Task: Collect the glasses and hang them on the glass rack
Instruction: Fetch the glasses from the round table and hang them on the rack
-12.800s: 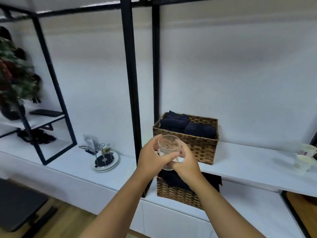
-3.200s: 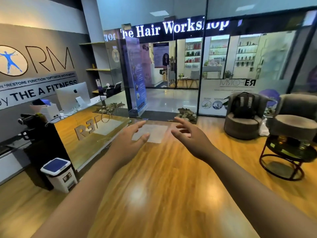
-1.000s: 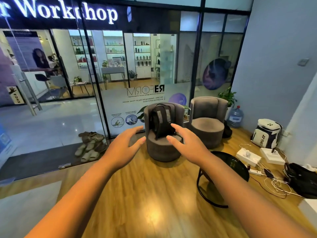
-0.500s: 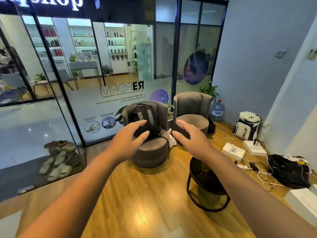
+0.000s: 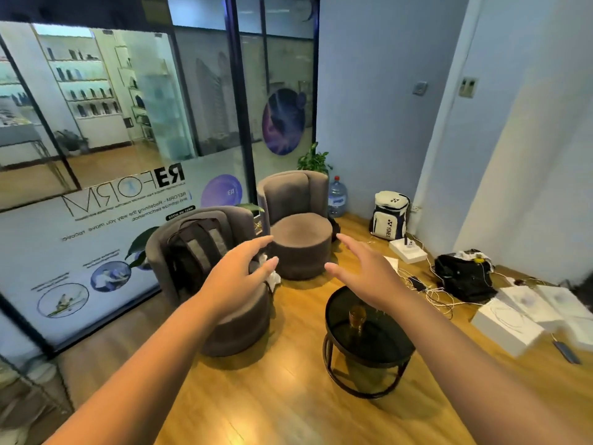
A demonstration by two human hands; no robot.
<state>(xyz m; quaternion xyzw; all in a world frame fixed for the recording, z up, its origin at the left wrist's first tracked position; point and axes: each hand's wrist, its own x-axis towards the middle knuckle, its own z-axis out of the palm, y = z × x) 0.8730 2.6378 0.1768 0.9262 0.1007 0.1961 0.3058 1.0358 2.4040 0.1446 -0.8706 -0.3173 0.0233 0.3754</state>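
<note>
A small amber-tinted glass (image 5: 357,317) stands on a round black side table (image 5: 382,345) right of centre. My right hand (image 5: 365,273) hovers above the table's far edge, fingers spread, holding nothing. My left hand (image 5: 240,277) is stretched forward over the near armchair, also with fingers apart and nothing in it. Both hands are well above the glass and apart from it. No glass rack is in view.
Two grey round armchairs (image 5: 300,226) stand by the glass wall; the near one (image 5: 224,316) carries a dark backpack (image 5: 195,248). A white sports bag (image 5: 390,219), a black bag (image 5: 465,277), white boxes (image 5: 526,316) and cables lie on the wooden floor at right.
The view has swung right and come closer to the side table, which now lies under my right hand. Both hands stay held out and holding nothing. The glass held earlier is gone from them.
</note>
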